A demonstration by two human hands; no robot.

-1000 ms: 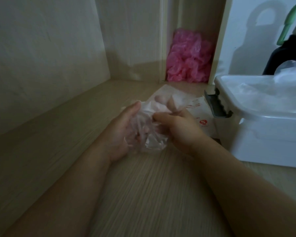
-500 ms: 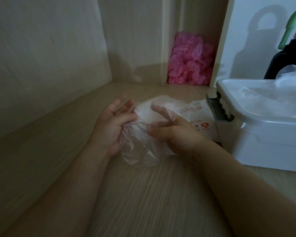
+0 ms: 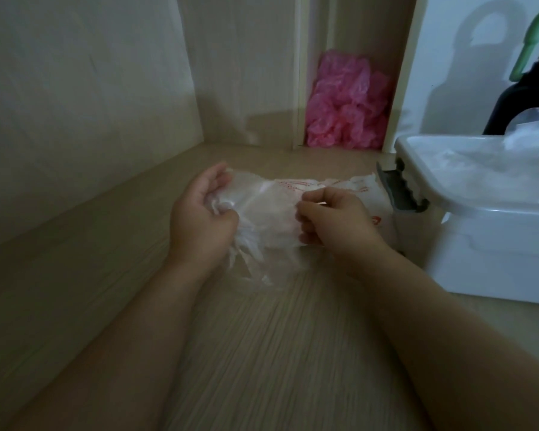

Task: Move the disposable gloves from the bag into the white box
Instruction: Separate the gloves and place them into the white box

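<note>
Gripping clear disposable gloves [image 3: 262, 209], left hand [image 3: 199, 219] curled, right hand [image 3: 333, 222] pinching

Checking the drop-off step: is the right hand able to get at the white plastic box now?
Probably yes: the right hand sits beside the white plastic box, whose top is open, nothing between them. Its grip is on the clear plastic gloves, also held by the left hand.

Home storage nook: pale wood-grain shelf [image 3: 262, 337], panel walls [image 3: 75, 104], pink plastic bags [image 3: 346, 104] in a corner gap.
</note>
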